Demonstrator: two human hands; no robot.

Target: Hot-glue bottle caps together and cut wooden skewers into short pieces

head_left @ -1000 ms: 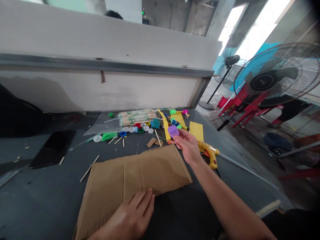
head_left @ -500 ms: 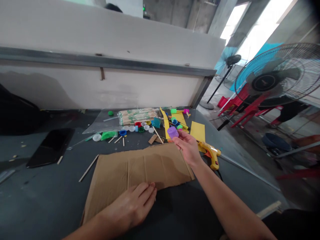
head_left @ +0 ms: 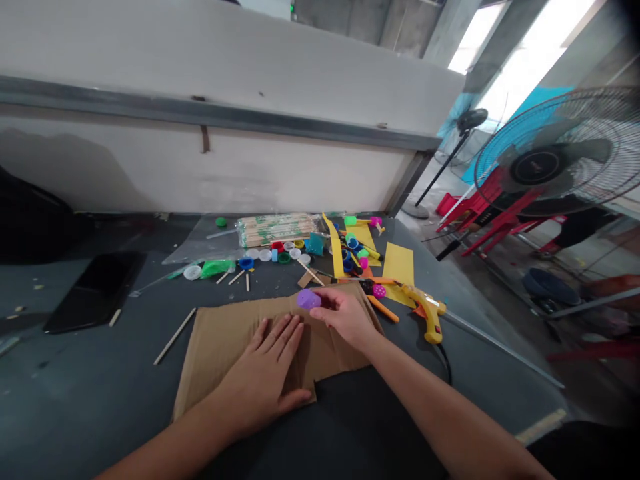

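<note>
My right hand [head_left: 344,316] pinches a purple bottle cap [head_left: 308,299] and holds it just over the far edge of a brown cardboard sheet [head_left: 225,337]. My left hand [head_left: 269,370] lies flat on the cardboard with its fingers spread, pressing it to the dark table [head_left: 80,387]. The two hands are close together, the cap just beyond my left fingertips.
Behind the cardboard lie several coloured bottle caps [head_left: 280,254], a pack of wooden sticks [head_left: 273,229], loose sticks [head_left: 174,335], yellow paper strips [head_left: 400,263] and a yellow glue gun [head_left: 425,311]. A black phone [head_left: 97,289] rests at the left. A standing fan [head_left: 560,157] is at the right.
My right hand has brought the purple cap leftward and down to the cardboard. My left hand has slid forward from the near edge onto the middle of the sheet.
</note>
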